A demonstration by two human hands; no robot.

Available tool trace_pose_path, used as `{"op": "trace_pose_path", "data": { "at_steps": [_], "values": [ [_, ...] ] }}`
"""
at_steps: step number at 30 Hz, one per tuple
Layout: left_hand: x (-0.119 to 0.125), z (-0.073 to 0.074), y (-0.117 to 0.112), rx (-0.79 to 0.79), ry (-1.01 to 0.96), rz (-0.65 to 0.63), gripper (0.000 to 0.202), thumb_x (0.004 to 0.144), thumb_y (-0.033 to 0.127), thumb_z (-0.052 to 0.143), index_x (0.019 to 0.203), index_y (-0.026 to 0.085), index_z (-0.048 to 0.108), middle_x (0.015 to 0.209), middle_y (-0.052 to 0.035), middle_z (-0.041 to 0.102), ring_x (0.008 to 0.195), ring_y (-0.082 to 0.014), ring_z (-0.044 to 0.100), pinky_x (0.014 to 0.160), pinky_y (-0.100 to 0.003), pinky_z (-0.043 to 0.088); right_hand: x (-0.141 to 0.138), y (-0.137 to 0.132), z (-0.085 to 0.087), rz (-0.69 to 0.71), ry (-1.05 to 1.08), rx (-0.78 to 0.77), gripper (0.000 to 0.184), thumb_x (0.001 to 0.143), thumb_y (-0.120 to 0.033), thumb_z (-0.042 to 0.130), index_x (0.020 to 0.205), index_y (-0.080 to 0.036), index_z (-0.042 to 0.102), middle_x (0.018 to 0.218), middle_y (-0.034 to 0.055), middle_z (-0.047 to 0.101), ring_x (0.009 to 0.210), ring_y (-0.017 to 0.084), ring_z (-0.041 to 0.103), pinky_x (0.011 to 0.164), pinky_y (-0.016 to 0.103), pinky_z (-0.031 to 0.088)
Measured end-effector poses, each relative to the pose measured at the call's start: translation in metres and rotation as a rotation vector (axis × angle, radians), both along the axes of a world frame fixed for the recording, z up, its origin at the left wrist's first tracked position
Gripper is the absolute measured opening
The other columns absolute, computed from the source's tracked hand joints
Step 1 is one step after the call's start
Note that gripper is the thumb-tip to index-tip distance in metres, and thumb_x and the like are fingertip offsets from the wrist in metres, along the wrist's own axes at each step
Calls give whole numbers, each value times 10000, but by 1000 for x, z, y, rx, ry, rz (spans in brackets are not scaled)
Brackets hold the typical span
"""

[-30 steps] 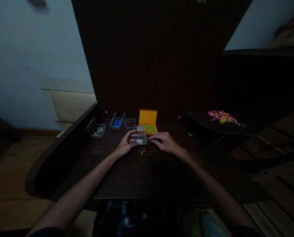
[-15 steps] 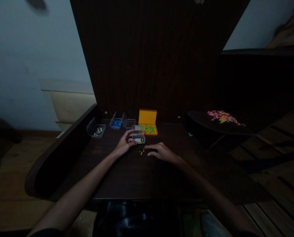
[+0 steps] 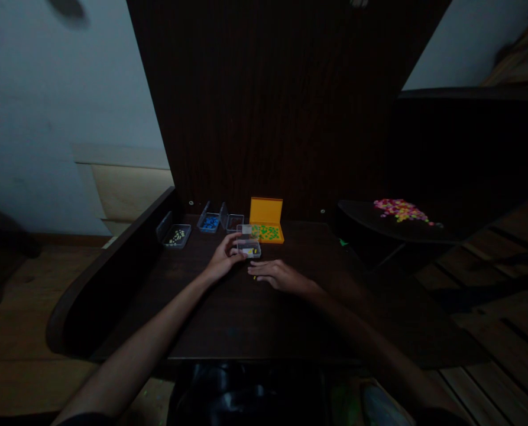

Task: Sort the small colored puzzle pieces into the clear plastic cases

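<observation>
My left hand (image 3: 223, 258) grips the left side of a small clear plastic box (image 3: 253, 253), its lid standing up at the back. A few yellow pieces (image 3: 255, 251) lie inside that box. Just in front of it, my right hand (image 3: 278, 276) is stretched out low over the dark tabletop, fingers extended. One small yellow piece (image 3: 254, 277) shows by its fingertips; the hand covers the spot around it. Behind the clear box is an open orange case (image 3: 266, 211) with many green pieces (image 3: 270, 232).
Further left stand open clear boxes: one with cream pieces (image 3: 175, 238), one with blue pieces (image 3: 209, 222), one with dark brown pieces (image 3: 234, 223). A pile of pink, red and yellow pieces (image 3: 401, 209) lies on a side shelf (image 3: 356, 216). A raised panel (image 3: 108, 272) edges the table's left.
My right hand has moved left over the loose yellow pieces, covering most of them. My left hand and the clear box have stayed in place.
</observation>
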State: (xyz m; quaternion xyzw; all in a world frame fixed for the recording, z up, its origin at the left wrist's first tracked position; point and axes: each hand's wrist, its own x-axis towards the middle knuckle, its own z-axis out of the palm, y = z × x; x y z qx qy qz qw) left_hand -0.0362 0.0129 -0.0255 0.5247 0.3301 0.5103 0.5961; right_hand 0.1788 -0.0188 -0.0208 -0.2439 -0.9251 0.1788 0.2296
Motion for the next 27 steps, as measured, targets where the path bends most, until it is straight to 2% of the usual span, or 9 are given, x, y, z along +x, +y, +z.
{"op": "trace_pose_path", "data": {
  "at_steps": [7, 10, 13, 20, 23, 27],
  "values": [
    [0, 0, 0, -4, 11, 12, 672, 588, 155, 794, 1201, 199, 522, 1123, -60, 608, 716, -97, 615, 752, -309, 539, 7, -2, 6, 42, -71, 53, 286, 885, -69, 522, 1065, -156, 727, 1116, 99, 718, 1126, 197, 640, 980, 339, 519],
    [-1, -1, 1, -1, 12, 8, 674, 591, 152, 790, 1206, 196, 517, 1135, -66, 605, 720, -99, 614, 758, -315, 540, 13, -4, 12, -3, -68, 20, 263, 891, -133, 568, 1109, -179, 710, 1119, 90, 719, 1076, 194, 661, 951, 334, 525],
    [-1, 0, 0, 0, 15, 15, 663, 597, 151, 787, 1203, 192, 521, 1140, -69, 605, 725, -98, 610, 759, -316, 540, 19, -5, 16, -76, -57, -13, 318, 866, -174, 634, 1181, -193, 673, 1163, 89, 697, 1082, 199, 647, 957, 336, 507],
    [0, 4, -2, -1, 23, 5, 663, 599, 156, 791, 1201, 196, 513, 1132, -67, 608, 724, -102, 615, 733, -297, 537, 21, -4, 16, -183, -110, 27, 335, 846, -235, 676, 1180, -208, 673, 1109, 95, 642, 1063, 208, 583, 941, 358, 492],
    [0, 6, -3, -12, 22, 1, 656, 597, 145, 788, 1191, 195, 514, 1133, -66, 607, 738, -105, 619, 741, -293, 534, 15, -4, 16, -187, -111, 36, 348, 845, -224, 675, 1192, -204, 668, 1058, 89, 610, 1019, 197, 573, 909, 346, 504],
    [0, 7, -4, -2, 21, 4, 645, 601, 148, 783, 1187, 198, 517, 1129, -61, 611, 745, -110, 621, 756, -299, 533, 8, -4, 15, -118, -103, 59, 294, 878, -196, 625, 1167, -203, 683, 1065, 91, 611, 1013, 187, 573, 888, 331, 510]
  ]
}}
